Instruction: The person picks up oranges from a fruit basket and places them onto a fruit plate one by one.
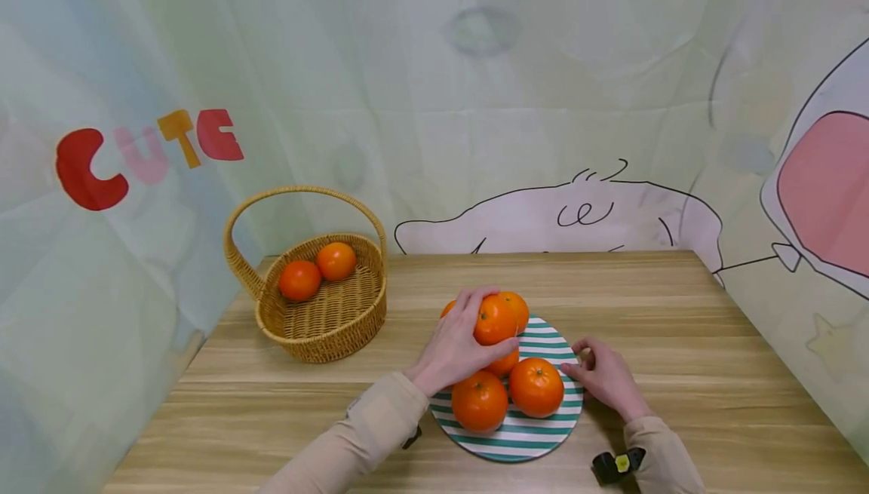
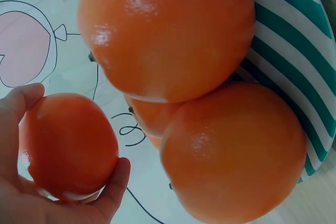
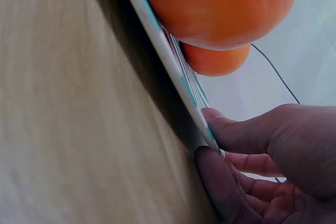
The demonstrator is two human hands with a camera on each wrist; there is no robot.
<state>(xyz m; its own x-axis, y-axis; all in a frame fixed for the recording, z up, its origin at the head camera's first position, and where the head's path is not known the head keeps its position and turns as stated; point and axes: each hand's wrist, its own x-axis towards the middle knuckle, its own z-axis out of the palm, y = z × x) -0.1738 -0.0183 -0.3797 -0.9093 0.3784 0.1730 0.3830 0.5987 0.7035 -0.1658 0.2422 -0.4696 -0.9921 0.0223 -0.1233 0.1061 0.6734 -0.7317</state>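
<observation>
In the head view my left hand [image 1: 456, 345] grips an orange [image 1: 494, 320] above a round plate [image 1: 519, 447] with green and white stripes. The left wrist view shows the fingers and thumb around the sides of that held orange [image 2: 71, 145]. Several other oranges sit on the plate; two in front, the left one [image 1: 480, 402] and the right one [image 1: 537, 388], are fully seen, while those behind are partly hidden by my hand. My right hand [image 1: 607, 379] pinches the plate's right rim, thumb on top and a finger below, as the right wrist view shows.
A wicker basket [image 1: 326, 345] with a tall arched handle stands at the back left of the wooden table [image 1: 645, 290]. Inside it lie two oranges, one left [image 1: 299, 280] and one right [image 1: 336, 261]. A printed curtain [image 1: 434, 139] hangs behind the table.
</observation>
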